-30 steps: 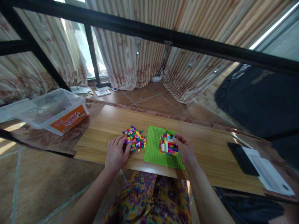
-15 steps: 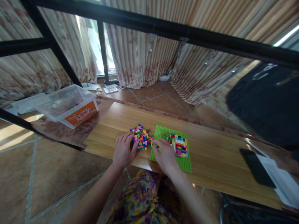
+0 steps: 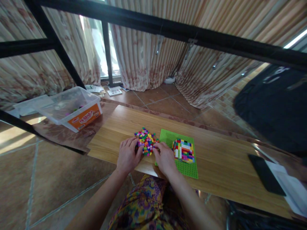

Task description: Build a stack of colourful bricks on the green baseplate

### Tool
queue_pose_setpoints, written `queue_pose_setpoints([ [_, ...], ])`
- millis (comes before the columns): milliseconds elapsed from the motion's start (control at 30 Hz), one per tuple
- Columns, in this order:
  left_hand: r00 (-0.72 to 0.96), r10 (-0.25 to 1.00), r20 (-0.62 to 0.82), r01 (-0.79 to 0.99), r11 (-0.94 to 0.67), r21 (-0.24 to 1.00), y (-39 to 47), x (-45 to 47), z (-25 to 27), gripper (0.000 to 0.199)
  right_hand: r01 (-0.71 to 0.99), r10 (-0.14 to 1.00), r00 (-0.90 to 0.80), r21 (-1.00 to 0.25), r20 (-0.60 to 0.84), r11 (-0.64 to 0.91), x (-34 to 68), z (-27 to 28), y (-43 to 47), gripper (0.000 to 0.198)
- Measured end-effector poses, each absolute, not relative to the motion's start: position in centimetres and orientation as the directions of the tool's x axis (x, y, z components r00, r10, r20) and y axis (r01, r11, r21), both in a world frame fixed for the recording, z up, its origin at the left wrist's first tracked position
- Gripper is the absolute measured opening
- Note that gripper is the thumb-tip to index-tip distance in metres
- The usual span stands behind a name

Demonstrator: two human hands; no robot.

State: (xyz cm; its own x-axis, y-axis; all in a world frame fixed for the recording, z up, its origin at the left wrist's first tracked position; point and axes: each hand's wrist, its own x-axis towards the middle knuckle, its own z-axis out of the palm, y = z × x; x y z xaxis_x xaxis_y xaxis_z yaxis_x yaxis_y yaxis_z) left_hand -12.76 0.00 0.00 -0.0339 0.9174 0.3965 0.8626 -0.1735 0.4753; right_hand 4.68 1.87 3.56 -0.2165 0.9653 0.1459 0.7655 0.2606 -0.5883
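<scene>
A loose pile of small multicoloured toy building bricks [image 3: 146, 140] lies on the wooden table [image 3: 220, 156]. My left hand [image 3: 128, 155] rests at the pile's left edge, fingers curved and thumb held apart, with nothing visible in it. At the right edge of the pile is my right hand [image 3: 164, 158], its thumb and fingertips close together at the bricks. Whatever may be between those tips is too small to make out. Just right of this hand, a blocky multicoloured brick structure [image 3: 184, 151] stands on a green baseplate [image 3: 185, 171]; the forearm and hand cover the plate's near left part.
A clear plastic box [image 3: 72, 105] with an orange label and a few bricks inside stands beyond the table's left end. A dark flat tablet-like object [image 3: 266, 174] and white paper [image 3: 287, 182] lie at the right. A black metal frame [image 3: 148, 22] crosses above.
My right hand has moved left, off part of the baseplate and closer into the bricks, its thumb nearer the fingers. More of the brick structure shows. My left hand has barely moved.
</scene>
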Motion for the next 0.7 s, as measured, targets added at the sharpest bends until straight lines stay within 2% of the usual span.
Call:
queue_pose_setpoints([
  [167,-0.031,0.914,0.405,0.868,-0.177,0.464,0.1,-12.8,0.0,0.032,0.529,0.982,-0.069,-0.828,0.175,0.185,6.7,5.6,1.3,0.021],
  [333,-0.020,0.902,0.431,0.875,-0.193,0.445,0.2,-12.9,-0.5,0.032,0.432,0.977,0.163,-0.900,0.137,0.054,11.7,6.7,1.9,0.032],
  [400,-0.015,0.902,0.432,0.877,-0.196,0.439,0.2,-13.0,-0.7,0.032,0.486,0.964,0.212,-0.873,0.158,0.036,14.1,6.6,2.5,0.033],
  [500,-0.012,0.903,0.429,0.877,-0.197,0.439,0.3,-13.1,-0.7,0.032,0.642,0.945,0.229,-0.766,0.233,0.033,16.9,6.1,3.5,0.033],
  [700,-0.011,0.898,0.439,0.878,-0.201,0.434,0.4,-13.1,-0.6,0.031,0.822,0.947,0.073,-0.556,0.311,0.119,18.1,5.0,4.6,0.036],
])
